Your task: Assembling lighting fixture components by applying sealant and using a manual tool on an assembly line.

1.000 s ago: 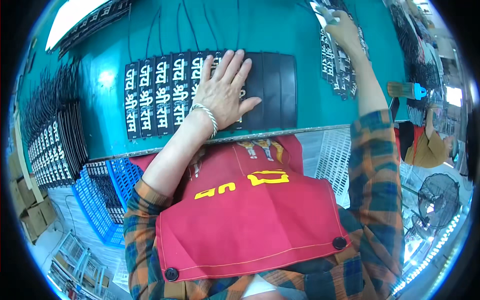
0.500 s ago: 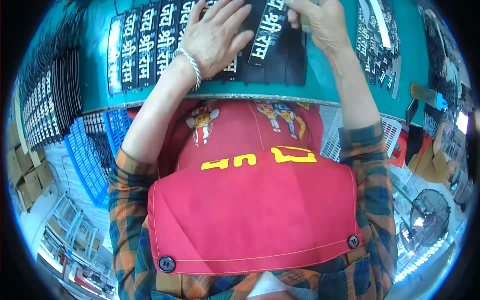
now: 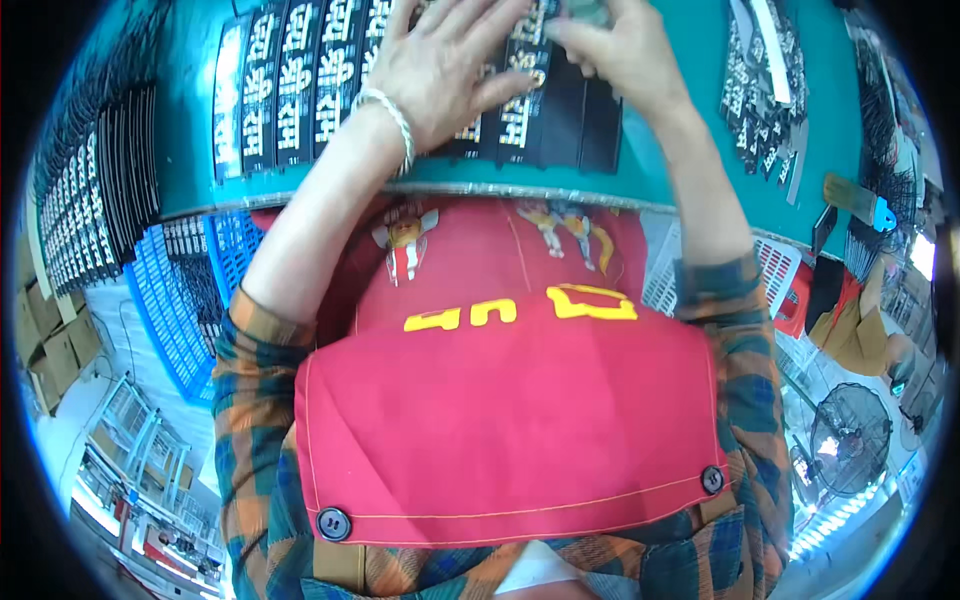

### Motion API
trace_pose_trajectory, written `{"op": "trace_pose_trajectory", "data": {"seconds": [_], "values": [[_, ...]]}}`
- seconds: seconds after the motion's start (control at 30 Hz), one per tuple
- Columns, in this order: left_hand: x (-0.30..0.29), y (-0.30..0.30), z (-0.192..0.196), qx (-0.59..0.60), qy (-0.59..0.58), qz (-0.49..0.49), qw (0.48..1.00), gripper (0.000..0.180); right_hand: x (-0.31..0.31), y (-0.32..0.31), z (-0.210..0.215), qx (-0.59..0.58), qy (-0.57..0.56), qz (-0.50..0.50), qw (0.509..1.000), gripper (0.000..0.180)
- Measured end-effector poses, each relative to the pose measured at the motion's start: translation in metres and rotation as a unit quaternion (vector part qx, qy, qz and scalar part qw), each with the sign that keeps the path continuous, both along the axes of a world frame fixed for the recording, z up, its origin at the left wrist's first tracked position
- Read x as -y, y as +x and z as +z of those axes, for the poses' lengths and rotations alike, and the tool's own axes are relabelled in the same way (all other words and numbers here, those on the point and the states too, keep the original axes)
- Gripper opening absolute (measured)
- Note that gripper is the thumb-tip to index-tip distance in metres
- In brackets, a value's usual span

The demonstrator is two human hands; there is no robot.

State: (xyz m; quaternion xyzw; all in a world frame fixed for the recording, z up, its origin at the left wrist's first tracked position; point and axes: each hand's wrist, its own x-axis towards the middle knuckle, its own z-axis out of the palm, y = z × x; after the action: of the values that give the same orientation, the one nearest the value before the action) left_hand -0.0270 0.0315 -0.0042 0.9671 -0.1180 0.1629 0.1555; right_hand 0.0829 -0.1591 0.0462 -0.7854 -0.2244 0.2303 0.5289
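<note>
A row of black panels with raised pale lettering [image 3: 295, 85] lies side by side on the green tabletop. My left hand [image 3: 435, 75] rests palm down over the row, open, with its fingers stretched out and its thumb on one lettered strip [image 3: 515, 125]. That strip lies lengthwise among the black panels. Beside its upper part is my right hand [image 3: 630, 55], its fingers curled and its thumb reaching toward the strip. Something pale and greyish shows by the right fingers at the top edge; I cannot make out what it is. Plain black panels [image 3: 580, 125] continue to the right.
A pile of loose lettered strips [image 3: 760, 90] sits at the right, with a brush [image 3: 855, 200] near the table edge. Stacked black panels [image 3: 100, 200] stand at the left. Below are a blue basket [image 3: 165, 310] and a white crate [image 3: 775, 262]; a fan [image 3: 850, 440] stands lower right.
The lettered strip was tilted across the black panels and now lies in line with the row. My left thumb has come onto it. My right hand has shifted slightly left and down.
</note>
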Motion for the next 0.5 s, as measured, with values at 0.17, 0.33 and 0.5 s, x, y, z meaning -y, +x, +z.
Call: {"op": "trace_pose_trajectory", "data": {"seconds": [0.17, 0.33, 0.5], "values": [[0.009, -0.001, -0.002, -0.023, 0.079, 0.008, 0.997, 0.055, 0.015, 0.005, 0.004, -0.015, -0.086, 0.01, 0.996, 0.055], [0.012, 0.001, 0.012, -0.046, 0.057, 0.005, 0.997, 0.052, 0.054, -0.001, 0.003, 0.091, -0.094, -0.033, 0.991, 0.055], [0.021, 0.012, 0.007, -0.045, 0.018, -0.05, 0.998, 0.053, 0.078, -0.018, 0.027, 0.21, -0.141, 0.01, 0.968, 0.043]]}}
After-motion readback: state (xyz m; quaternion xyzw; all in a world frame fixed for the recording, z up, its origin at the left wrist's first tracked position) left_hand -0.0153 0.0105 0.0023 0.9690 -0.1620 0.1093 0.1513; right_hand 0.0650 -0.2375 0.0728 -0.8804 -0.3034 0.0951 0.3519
